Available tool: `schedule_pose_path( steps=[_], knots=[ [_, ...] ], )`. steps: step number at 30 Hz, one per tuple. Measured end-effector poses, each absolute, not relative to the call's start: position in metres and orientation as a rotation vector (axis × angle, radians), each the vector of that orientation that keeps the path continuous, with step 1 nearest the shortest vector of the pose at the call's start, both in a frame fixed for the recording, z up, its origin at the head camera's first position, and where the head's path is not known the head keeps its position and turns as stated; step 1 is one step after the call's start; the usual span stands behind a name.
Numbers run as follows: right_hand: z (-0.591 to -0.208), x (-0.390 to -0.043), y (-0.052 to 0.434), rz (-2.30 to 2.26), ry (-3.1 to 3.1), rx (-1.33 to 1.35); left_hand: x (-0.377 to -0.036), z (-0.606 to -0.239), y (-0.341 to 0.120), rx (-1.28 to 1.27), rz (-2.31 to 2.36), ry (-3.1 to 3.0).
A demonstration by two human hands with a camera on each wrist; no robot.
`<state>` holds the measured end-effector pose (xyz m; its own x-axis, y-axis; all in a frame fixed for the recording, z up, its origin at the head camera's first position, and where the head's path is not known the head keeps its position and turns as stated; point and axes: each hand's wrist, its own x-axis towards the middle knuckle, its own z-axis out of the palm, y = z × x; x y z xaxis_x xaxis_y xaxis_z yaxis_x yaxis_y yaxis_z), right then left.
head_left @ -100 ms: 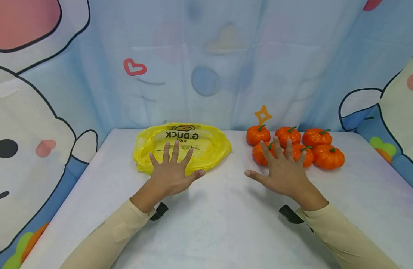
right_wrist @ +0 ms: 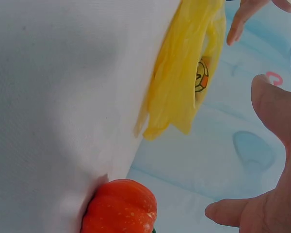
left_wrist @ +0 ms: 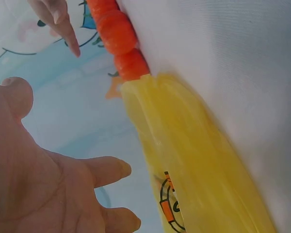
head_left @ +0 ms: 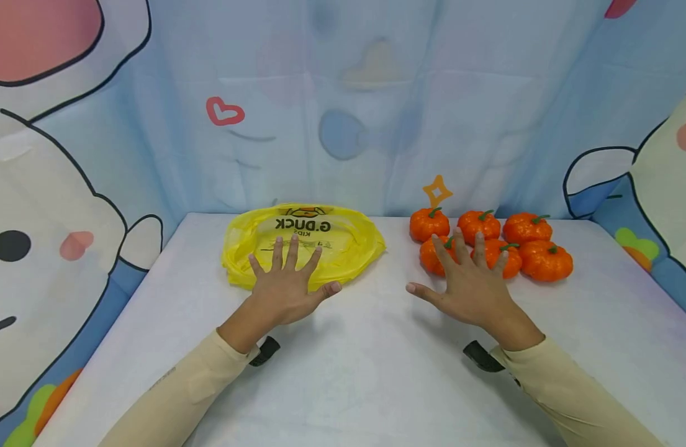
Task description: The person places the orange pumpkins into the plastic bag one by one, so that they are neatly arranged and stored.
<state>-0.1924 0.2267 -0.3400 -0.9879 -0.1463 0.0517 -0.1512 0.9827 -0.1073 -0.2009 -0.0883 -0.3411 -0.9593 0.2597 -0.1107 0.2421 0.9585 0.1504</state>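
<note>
A flat yellow plastic bag (head_left: 303, 242) printed "G.DUCK" lies at the back left of the white table (head_left: 354, 347). My left hand (head_left: 287, 285) hovers over its near edge, fingers spread and straight, holding nothing; the left wrist view shows the bag (left_wrist: 194, 160) below the palm (left_wrist: 34, 184). Several small orange pumpkins (head_left: 521, 248) sit in a cluster at the back right. My right hand (head_left: 468, 282) is spread open just in front of them, its fingertips over the nearest ones. One pumpkin (right_wrist: 120, 206) and the bag (right_wrist: 184, 82) show in the right wrist view.
A cartoon-printed blue and white cloth backdrop (head_left: 343, 105) walls the table at the back and both sides. Black wrist-camera straps (head_left: 482, 357) show under both sleeves.
</note>
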Motion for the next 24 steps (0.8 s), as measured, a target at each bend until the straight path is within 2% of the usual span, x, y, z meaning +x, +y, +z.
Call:
schedule_pose_path(
  steps=[8, 14, 20, 24],
  knots=[
    [-0.332, -0.191, 0.228, 0.178, -3.069, 0.240, -0.206, -0.330, -0.095, 0.396, 0.297, 3.002],
    [-0.311, -0.193, 0.243, 0.243, -3.057, 0.211, -0.225, -0.309, -0.131, 0.323, 0.659, 3.060],
    [-0.288, -0.214, 0.309, 0.424, -3.102, 0.011, -0.265, -0.323, -0.196, 0.126, 1.377, 3.027],
    [-0.296, -0.227, 0.362, 0.609, -2.999, -0.251, -0.286, -0.351, -0.231, 0.105, 2.025, 2.583]
  ],
)
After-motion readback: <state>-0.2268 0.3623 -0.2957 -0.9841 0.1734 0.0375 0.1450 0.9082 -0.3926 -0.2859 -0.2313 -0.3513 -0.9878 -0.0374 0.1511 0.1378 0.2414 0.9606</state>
